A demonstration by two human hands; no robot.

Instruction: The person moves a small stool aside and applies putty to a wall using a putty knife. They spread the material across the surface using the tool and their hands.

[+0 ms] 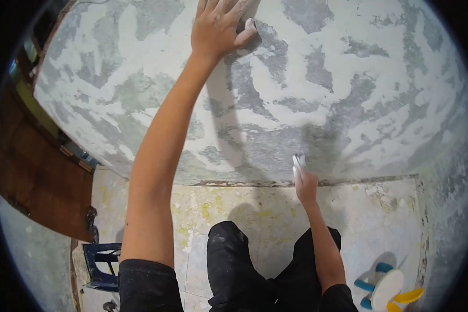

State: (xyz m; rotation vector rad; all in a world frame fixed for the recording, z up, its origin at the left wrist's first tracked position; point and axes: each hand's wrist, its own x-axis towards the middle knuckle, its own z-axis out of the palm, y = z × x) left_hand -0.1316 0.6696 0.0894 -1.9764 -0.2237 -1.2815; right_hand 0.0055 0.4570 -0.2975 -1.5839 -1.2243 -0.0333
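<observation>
My left hand point(217, 32) lies flat against the patchy wall point(307, 67) at the top of the head view, fingers stretched out and whitened with dust. Low on the same wall, just above the floor, is my right hand point(306, 182). Its fingers are pressed together and look white with powder. Whatever they hold, if anything, is too small to make out. White filler smears cover the wall, with grey and greenish patches showing between them.
A tiled floor point(208, 208) with yellow and white stains meets the wall. A small stool point(389, 288) with teal and yellow legs stands at lower right, a dark blue stool point(101, 265) at lower left. Beyond that is a brown wooden door point(36, 166).
</observation>
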